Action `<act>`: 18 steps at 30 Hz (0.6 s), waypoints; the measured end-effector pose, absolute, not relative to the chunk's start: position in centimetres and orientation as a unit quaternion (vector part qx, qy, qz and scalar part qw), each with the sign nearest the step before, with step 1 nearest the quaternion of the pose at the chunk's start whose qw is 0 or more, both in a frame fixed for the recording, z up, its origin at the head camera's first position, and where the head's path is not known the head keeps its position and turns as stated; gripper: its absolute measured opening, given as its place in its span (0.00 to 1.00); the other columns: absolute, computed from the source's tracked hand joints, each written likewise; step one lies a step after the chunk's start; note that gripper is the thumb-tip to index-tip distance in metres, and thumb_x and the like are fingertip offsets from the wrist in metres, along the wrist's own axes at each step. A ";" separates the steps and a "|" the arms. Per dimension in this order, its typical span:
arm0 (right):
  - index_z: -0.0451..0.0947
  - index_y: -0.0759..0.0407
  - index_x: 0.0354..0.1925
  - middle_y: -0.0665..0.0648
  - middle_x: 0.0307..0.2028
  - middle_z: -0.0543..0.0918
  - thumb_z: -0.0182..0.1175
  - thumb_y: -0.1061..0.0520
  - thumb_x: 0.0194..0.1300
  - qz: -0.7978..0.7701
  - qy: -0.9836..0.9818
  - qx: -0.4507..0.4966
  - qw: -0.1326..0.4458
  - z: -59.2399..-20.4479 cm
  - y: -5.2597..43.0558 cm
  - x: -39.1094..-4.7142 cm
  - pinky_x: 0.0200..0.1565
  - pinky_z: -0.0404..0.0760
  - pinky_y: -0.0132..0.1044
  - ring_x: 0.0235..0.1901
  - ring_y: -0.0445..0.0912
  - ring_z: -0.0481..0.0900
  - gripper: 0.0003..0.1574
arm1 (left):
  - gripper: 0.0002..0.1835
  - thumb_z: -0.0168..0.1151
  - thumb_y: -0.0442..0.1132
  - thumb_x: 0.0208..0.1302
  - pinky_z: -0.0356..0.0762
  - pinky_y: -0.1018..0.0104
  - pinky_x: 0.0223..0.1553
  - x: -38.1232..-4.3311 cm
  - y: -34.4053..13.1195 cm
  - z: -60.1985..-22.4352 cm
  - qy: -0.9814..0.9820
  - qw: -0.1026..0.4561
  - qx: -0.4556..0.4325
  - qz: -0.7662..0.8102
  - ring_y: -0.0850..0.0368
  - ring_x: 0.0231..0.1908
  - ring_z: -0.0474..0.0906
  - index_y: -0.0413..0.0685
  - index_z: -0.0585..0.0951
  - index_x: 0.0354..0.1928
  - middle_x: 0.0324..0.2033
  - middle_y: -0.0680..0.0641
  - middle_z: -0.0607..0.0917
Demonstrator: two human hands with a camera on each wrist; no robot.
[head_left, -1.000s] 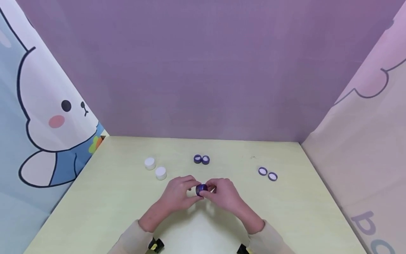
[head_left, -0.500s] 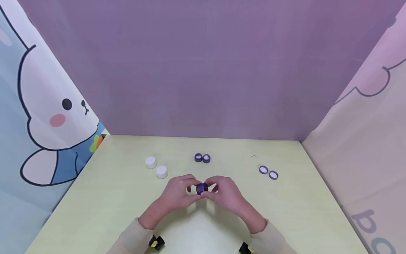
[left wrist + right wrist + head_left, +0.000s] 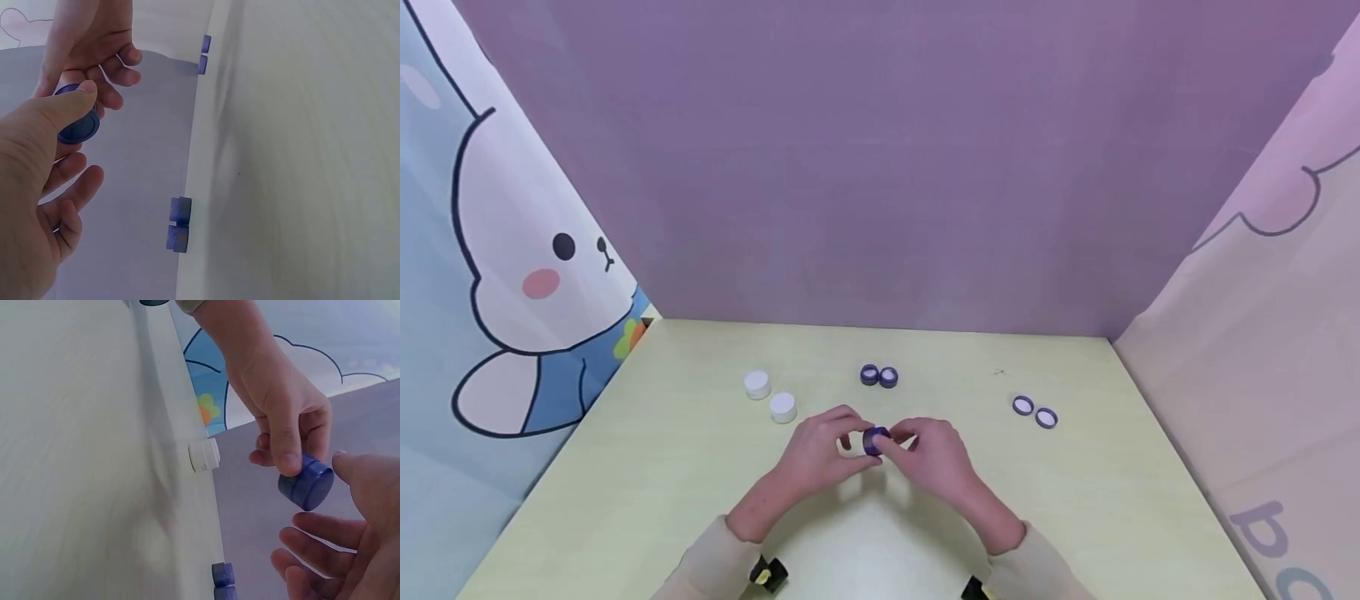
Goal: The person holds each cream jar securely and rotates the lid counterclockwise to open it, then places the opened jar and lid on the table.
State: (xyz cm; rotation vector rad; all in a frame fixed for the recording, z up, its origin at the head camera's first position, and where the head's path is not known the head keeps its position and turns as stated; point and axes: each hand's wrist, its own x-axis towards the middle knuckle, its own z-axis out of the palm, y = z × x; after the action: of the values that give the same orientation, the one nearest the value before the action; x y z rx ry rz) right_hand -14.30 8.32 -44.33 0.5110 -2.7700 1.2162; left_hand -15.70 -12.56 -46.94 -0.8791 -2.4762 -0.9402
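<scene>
A small dark blue-purple jar (image 3: 872,442) is held above the table between my hands. My left hand (image 3: 820,446) pinches it between thumb and fingers; the left wrist view shows the left thumb lying on the jar (image 3: 79,128). My right hand (image 3: 932,454) is at the jar's right side. In the right wrist view its thumb (image 3: 350,469) and fingers are spread around the jar's end (image 3: 317,487), slightly apart from it. Whether a lid is on that end is hard to tell.
Two white round containers (image 3: 782,407) stand left on the table (image 3: 1112,500). Two small purple jars (image 3: 888,377) with pale insides sit side by side behind my hands. Two purple-rimmed lids (image 3: 1046,417) with white insides lie at the right. A purple panel (image 3: 880,167) borders the back.
The right hand's thumb and fingers have shifted around the jar, and the thumb has loosened from it. The jar has risen slightly with the left hand. The things on the table are unmoved.
</scene>
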 end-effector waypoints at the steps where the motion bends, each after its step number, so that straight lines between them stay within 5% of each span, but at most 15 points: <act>1: 0.87 0.49 0.34 0.43 0.29 0.84 0.61 0.32 0.61 0.397 -0.902 0.166 0.037 -44.4 8.3 -14.3 0.23 0.74 0.32 0.21 0.35 0.76 0.25 | 0.19 0.78 0.54 0.47 0.72 0.77 0.26 -15.7 -12.6 -46.9 -0.873 0.173 -0.310 -0.334 0.68 0.25 0.76 0.57 0.87 0.41 0.35 0.66 0.80; 18: 0.84 0.49 0.47 0.46 0.40 0.84 0.70 0.50 0.59 0.490 -0.841 0.223 -0.051 -42.4 9.1 -14.2 0.32 0.80 0.36 0.32 0.44 0.80 0.16 | 0.20 0.76 0.57 0.47 0.77 0.71 0.29 -15.8 -13.1 -46.5 -0.830 0.123 -0.324 -0.437 0.64 0.29 0.78 0.61 0.87 0.43 0.34 0.66 0.81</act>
State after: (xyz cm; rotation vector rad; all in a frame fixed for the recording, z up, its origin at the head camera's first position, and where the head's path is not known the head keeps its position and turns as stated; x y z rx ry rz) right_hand -14.23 9.05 -42.38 0.7232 -2.7316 1.5922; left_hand -15.81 -13.13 -46.46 -0.9457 -2.4201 -1.2759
